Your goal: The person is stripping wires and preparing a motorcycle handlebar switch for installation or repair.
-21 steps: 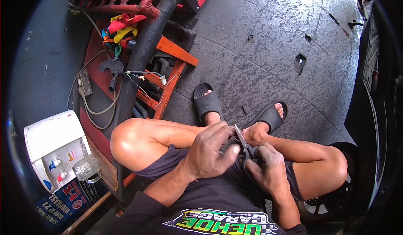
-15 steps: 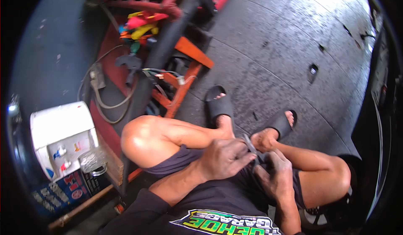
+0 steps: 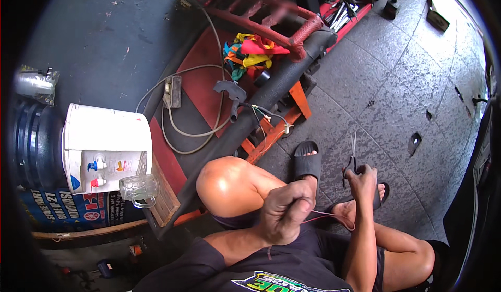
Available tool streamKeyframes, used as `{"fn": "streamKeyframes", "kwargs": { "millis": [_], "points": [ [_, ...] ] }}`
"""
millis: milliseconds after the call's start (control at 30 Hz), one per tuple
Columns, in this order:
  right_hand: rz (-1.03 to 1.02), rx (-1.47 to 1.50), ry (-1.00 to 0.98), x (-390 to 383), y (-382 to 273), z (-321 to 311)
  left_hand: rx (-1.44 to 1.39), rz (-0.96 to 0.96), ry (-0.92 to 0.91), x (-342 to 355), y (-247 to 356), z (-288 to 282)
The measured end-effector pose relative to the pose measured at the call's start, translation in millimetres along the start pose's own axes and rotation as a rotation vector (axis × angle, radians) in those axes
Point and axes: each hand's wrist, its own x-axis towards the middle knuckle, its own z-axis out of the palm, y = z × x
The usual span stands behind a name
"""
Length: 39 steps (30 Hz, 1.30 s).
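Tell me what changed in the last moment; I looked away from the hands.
The hands came apart: the right hand went up and outward with the scissors, blades pointing away, while the left hand pinches a thin red cord running across to the right. The person stayed seated, feet in black sandals.

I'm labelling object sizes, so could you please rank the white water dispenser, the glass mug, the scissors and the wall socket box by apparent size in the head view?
1. White water dispenser, clearly largest.
2. Scissors in the right hand, long but thin.
3. Glass mug and wall socket box look similar; I would not rank them.
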Motion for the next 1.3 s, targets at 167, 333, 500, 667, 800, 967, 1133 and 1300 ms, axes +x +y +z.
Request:
{"fn": "streamKeyframes", "kwargs": {
  "millis": [167, 333, 500, 667, 800, 967, 1133, 1300],
  "points": [
    [0.093, -0.107, 0.029, 33, 42, 66, 0.116, -0.157, 0.215, 5, 12, -23],
    [0.055, -0.202, -0.047, 56, 83, 98, 0.012, -0.142, 0.280, 3, 54, -34],
    [0.044, -0.316, -0.268, 85, 118, 110, -0.122, -0.027, 0.275, 21, 118, -42],
    [-0.038, -0.219, -0.258, 106, 63, 82, 0.097, 0.064, 0.232, 40, 134, -63],
    [-0.400, 0.407, 0.029, 89, -61, 31, 0.157, -0.284, 0.243, 60, 84, -101],
    [-0.740, 0.511, -0.038, 13, -175, -3, 0.209, -0.238, 0.307, 53, 26, -113],
    [-0.860, 0.402, 0.047, -4, -225, 23, 0.217, -0.075, 0.367, 46, 3, -112],
    [-0.823, 0.442, 0.060, -3, -228, 42, 0.339, 0.043, 0.365, 46, -8, -110]
  ]
}}
